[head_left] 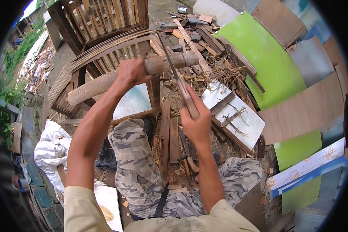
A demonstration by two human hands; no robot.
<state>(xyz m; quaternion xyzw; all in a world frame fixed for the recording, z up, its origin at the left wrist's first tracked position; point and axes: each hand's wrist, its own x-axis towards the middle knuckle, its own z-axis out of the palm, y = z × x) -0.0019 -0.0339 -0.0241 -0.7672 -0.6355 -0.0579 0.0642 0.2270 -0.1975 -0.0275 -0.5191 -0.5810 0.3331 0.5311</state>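
The left hand [133,72] is gripping the log [100,84] by the chair's [114,43] edge, best clear of the long blade [168,58] whose handle [190,105] the right hand [196,120] is holding.

The log [100,84] is round, thick and pale brown, with a ridged ring close to its right end. It lies slantwise across the person's front — left end nearer, right end farther off. The tool [173,67] has a long, narrow, dark blade and a brown handle, and tilts up and away to the left. Its blade crosses the log toward the right end — contact is unclear.
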